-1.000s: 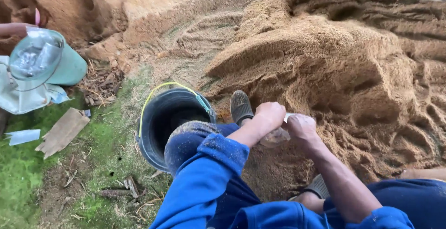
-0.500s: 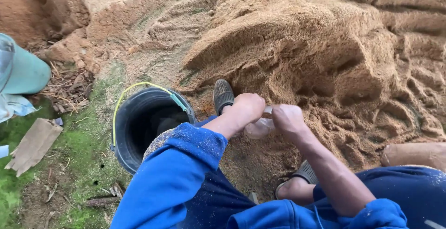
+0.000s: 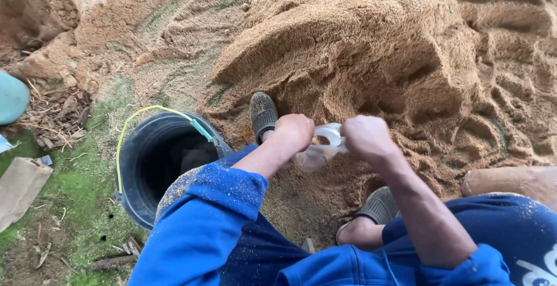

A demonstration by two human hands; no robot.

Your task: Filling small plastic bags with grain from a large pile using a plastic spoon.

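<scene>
A crouching person's left hand (image 3: 296,130) and right hand (image 3: 366,138) each pinch one side of the mouth of a small clear plastic bag (image 3: 320,147), fingers curled tight on the thin, crinkled film, stretching the opening between them. The bag hangs low over a heap of coarse, tan sawdust (image 3: 371,48) whose surface is ridged and furrowed. Just beyond the bag, a dark, ribbed rubber shoe (image 3: 263,113) is planted in the loose grain; a second grey shoe (image 3: 379,206) sits nearer than the bag. Left of the bag stands a round black plastic bucket (image 3: 152,164) with a thin yellow-green wire handle, its rim touching the person's sawdust-flecked blue sleeve. Far left of the bag, beyond the bucket, a flat scrap of brown cardboard (image 3: 18,186) lies on mossy ground.
</scene>
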